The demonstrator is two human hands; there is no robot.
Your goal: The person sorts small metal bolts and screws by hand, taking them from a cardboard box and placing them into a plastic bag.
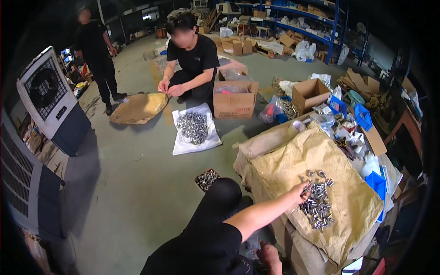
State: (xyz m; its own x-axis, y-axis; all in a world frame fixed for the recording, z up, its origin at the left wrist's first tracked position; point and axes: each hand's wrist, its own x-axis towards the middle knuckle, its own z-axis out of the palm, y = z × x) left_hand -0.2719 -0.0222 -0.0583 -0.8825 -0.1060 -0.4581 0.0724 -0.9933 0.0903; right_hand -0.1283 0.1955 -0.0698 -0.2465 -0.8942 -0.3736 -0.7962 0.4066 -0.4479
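Note:
My left hand (299,192) reaches across to a heap of small silvery metal fittings (317,208) on brown wrapping paper (353,201) over a low table. Its fingers are closed on fittings at the heap's upper left edge. Low in the picture, beside my lap, my right hand (269,253) is curled next to a clear plastic bag (252,246) and seems to grip it; shadow hides the fingertips. A small tray (207,179) full of similar metal pieces lies on the floor beyond my knee.
Across from me a person (192,59) crouches behind a white sack (196,130) heaped with metal parts, beside an open carton (235,103). Another person (95,55) stands far left near an air cooler (52,96). Blue bins (376,190) and bags crowd the table's right side.

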